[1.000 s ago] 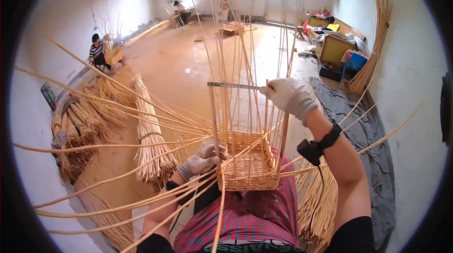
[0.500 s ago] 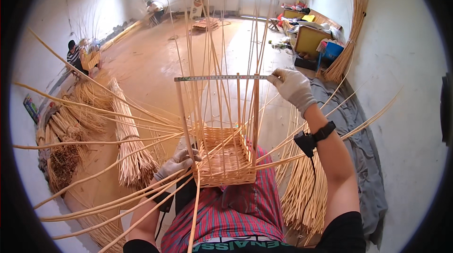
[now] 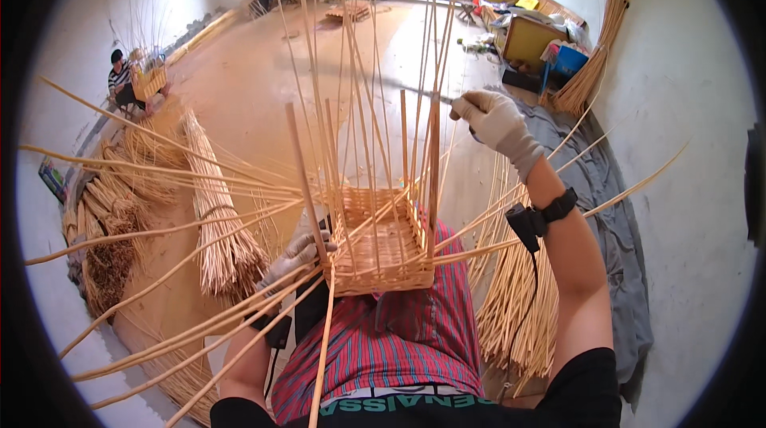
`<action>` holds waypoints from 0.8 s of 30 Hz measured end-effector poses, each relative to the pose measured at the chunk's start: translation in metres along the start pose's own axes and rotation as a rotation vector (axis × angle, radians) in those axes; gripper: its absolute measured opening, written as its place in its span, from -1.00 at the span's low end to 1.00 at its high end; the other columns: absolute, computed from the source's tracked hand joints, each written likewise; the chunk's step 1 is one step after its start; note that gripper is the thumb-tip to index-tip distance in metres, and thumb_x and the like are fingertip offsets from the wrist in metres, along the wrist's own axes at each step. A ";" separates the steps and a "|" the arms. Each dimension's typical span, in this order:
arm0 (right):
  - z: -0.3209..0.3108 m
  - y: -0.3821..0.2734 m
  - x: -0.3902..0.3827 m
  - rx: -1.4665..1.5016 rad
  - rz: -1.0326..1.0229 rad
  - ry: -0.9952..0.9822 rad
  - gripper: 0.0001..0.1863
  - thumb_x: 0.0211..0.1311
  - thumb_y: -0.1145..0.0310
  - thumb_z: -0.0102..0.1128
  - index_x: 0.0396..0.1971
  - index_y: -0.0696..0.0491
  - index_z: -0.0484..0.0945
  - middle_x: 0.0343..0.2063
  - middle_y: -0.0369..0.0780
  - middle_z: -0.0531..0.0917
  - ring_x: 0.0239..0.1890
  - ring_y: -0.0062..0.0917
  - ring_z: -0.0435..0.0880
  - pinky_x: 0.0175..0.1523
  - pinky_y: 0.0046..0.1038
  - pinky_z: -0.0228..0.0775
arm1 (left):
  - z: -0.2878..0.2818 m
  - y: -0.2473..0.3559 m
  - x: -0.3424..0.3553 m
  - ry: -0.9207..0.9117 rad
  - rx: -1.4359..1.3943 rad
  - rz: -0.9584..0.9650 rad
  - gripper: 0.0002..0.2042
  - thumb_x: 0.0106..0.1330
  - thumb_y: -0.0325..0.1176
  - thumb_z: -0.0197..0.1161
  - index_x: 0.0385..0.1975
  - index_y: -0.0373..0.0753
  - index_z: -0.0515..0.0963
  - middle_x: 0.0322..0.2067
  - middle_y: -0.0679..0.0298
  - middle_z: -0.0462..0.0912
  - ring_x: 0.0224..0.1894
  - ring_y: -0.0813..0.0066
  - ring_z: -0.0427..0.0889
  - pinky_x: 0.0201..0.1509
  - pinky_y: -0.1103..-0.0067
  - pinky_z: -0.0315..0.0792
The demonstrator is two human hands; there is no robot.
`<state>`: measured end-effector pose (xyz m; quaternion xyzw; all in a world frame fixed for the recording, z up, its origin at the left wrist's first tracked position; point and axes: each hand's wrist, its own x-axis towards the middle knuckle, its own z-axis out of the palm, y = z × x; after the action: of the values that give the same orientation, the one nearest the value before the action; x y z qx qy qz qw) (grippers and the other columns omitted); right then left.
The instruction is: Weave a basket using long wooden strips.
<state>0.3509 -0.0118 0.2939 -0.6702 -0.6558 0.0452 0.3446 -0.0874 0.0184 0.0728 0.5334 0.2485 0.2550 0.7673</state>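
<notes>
A partly woven wicker basket rests in my lap, with upright corner stakes and long willow rods sticking up and out from it. My gloved left hand is closed around the foot of the near left corner stake, beside the basket wall. Above the basket's right side, my gloved right hand grips a tape measure. Its blade reaches leftward from my fingers, blurred by motion, across the tall rods. Most of the tape's case is hidden in my palm.
Bundles of willow rods lie on the floor at left, with another bundle beside my right leg. Grey cloth runs along the right wall. Two people sit farther back. Long rods fan out on both sides.
The tape blade has come off the tops of the corner stakes; its left end has swung up and away. My right hand moved slightly up and right. My left hand stays at the corner.
</notes>
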 end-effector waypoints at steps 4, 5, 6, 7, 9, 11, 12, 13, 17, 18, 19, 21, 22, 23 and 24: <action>0.036 -0.003 -0.027 0.609 0.230 -0.401 -0.64 0.49 0.12 0.16 -0.21 0.16 0.70 -0.45 -0.42 0.66 -0.49 -0.83 0.47 -0.45 -0.68 0.30 | -0.001 0.003 0.007 0.000 0.013 -0.033 -0.54 0.51 -0.24 0.16 0.32 -0.29 0.34 0.07 0.13 0.60 0.14 0.39 0.57 0.17 0.44 0.50; 0.048 -0.003 -0.035 0.711 0.255 -0.541 -0.65 0.49 0.13 0.17 -0.23 0.15 0.70 -0.45 -0.42 0.66 -0.49 -0.82 0.48 -0.47 -0.70 0.28 | -0.001 0.004 0.009 -0.039 -0.086 -0.019 -0.58 0.50 -0.25 0.19 0.26 -0.29 0.40 0.00 0.15 0.63 0.04 0.44 0.62 0.09 0.47 0.54; 0.055 -0.001 -0.040 0.714 0.299 -0.580 -0.66 0.48 0.14 0.18 -0.25 0.14 0.69 -0.42 -0.40 0.67 -0.49 -0.81 0.49 -0.42 -0.70 0.33 | -0.001 0.004 0.013 -0.010 -0.071 -0.041 -0.58 0.50 -0.25 0.19 0.26 -0.29 0.40 0.00 0.15 0.63 0.04 0.44 0.62 0.09 0.47 0.54; 0.062 0.003 -0.044 0.683 0.326 -0.542 -0.66 0.48 0.14 0.18 -0.25 0.14 0.69 -0.42 -0.40 0.67 -0.49 -0.81 0.49 -0.42 -0.70 0.33 | 0.000 0.004 0.017 -0.019 -0.008 0.004 -0.63 0.46 -0.23 0.26 0.16 -0.27 0.47 -0.13 0.23 0.63 -0.07 0.52 0.60 0.02 0.54 0.52; 0.071 0.013 -0.051 0.747 0.237 -0.318 -0.65 0.46 0.12 0.21 -0.18 0.14 0.71 -0.45 -0.36 0.72 -0.52 -0.80 0.52 -0.44 -0.66 0.39 | 0.002 0.002 0.021 -0.015 0.043 0.037 -0.67 0.43 -0.21 0.32 0.05 -0.25 0.53 -0.26 0.30 0.63 -0.18 0.60 0.58 -0.04 0.60 0.50; 0.074 0.023 -0.052 0.771 0.334 -0.292 -0.69 0.45 0.16 0.24 -0.20 0.12 0.73 -0.40 -0.36 0.75 -0.45 -0.78 0.55 -0.33 -0.64 0.45 | 0.004 0.000 0.022 0.013 -0.052 0.042 -0.75 0.39 -0.26 0.36 -0.07 -0.23 0.56 -0.31 0.35 0.62 -0.22 0.61 0.58 -0.08 0.63 0.48; 0.077 0.025 -0.053 0.812 0.277 -0.334 -0.69 0.45 0.16 0.23 -0.20 0.13 0.73 -0.41 -0.36 0.74 -0.45 -0.77 0.55 -0.33 -0.64 0.44 | 0.004 -0.001 0.022 -0.045 -0.109 0.061 -0.76 0.40 -0.26 0.35 -0.06 -0.22 0.56 -0.31 0.35 0.62 -0.24 0.60 0.58 -0.12 0.64 0.46; 0.074 0.028 -0.053 0.769 0.326 -0.289 -0.68 0.46 0.16 0.23 -0.19 0.14 0.72 -0.43 -0.36 0.73 -0.45 -0.77 0.55 -0.34 -0.63 0.44 | 0.004 -0.003 0.022 0.019 -0.046 0.075 -0.77 0.40 -0.26 0.35 -0.07 -0.22 0.56 -0.31 0.36 0.63 -0.25 0.59 0.58 -0.12 0.63 0.48; 0.072 0.016 -0.053 0.624 0.191 -0.260 -0.64 0.50 0.15 0.15 -0.19 0.19 0.67 -0.35 -0.30 0.72 -0.38 -0.69 0.63 -0.31 -0.60 0.45 | -0.001 -0.003 0.017 -0.010 -0.055 0.022 -0.67 0.41 -0.19 0.34 0.01 -0.25 0.54 -0.23 0.31 0.66 -0.21 0.56 0.61 -0.10 0.58 0.52; 0.063 0.012 -0.051 0.593 0.242 -0.327 -0.64 0.50 0.17 0.14 -0.18 0.20 0.66 -0.35 -0.31 0.72 -0.41 -0.69 0.62 -0.33 -0.59 0.45 | -0.002 -0.002 0.016 0.046 0.077 -0.005 -0.63 0.43 -0.16 0.31 0.08 -0.24 0.52 -0.17 0.29 0.66 -0.17 0.54 0.62 -0.06 0.55 0.53; 0.056 0.006 -0.049 0.563 0.279 -0.392 -0.65 0.51 0.18 0.12 -0.17 0.21 0.66 -0.35 -0.31 0.71 -0.43 -0.69 0.60 -0.34 -0.58 0.45 | -0.003 0.000 0.013 0.102 0.196 -0.026 -0.58 0.44 -0.12 0.29 0.15 -0.24 0.49 -0.12 0.26 0.66 -0.14 0.51 0.63 -0.03 0.52 0.55; 0.032 -0.004 -0.042 0.405 0.142 -0.213 -0.70 0.45 0.23 0.15 -0.28 0.18 0.68 -0.50 -0.31 0.66 -0.53 -0.70 0.54 -0.42 -0.54 0.42 | -0.002 0.002 0.008 0.039 0.091 0.014 -0.50 0.48 -0.05 0.21 0.28 -0.22 0.41 0.02 0.21 0.63 -0.01 0.42 0.63 0.11 0.45 0.54; 0.020 -0.009 -0.038 0.257 0.059 -0.079 -0.70 0.42 0.22 0.18 -0.34 0.15 0.70 -0.59 -0.30 0.62 -0.60 -0.70 0.52 -0.46 -0.52 0.41 | -0.001 0.003 0.005 0.033 0.072 0.022 -0.47 0.48 -0.03 0.19 0.30 -0.22 0.38 0.06 0.20 0.62 0.06 0.39 0.60 0.17 0.42 0.52; 0.006 -0.012 -0.033 0.218 0.085 -0.091 -0.71 0.39 0.21 0.21 -0.32 0.15 0.70 -0.57 -0.21 0.65 -0.56 -0.60 0.57 -0.40 -0.46 0.44 | 0.000 0.004 0.003 0.032 0.044 0.016 -0.45 0.49 -0.02 0.17 0.33 -0.22 0.36 0.11 0.18 0.61 0.12 0.36 0.58 0.23 0.40 0.49; -0.003 -0.017 -0.027 0.121 -0.003 -0.119 -0.70 0.37 0.19 0.22 -0.31 0.15 0.70 -0.53 -0.15 0.67 -0.50 -0.48 0.62 -0.33 -0.41 0.47 | 0.001 0.005 0.002 -0.017 -0.038 0.028 -0.46 0.51 -0.03 0.14 0.34 -0.24 0.34 0.15 0.17 0.58 0.17 0.34 0.55 0.27 0.39 0.46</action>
<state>0.3349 -0.0397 0.2945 -0.6432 -0.6723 0.1241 0.3448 -0.0859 0.0208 0.0774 0.5242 0.2294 0.2657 0.7759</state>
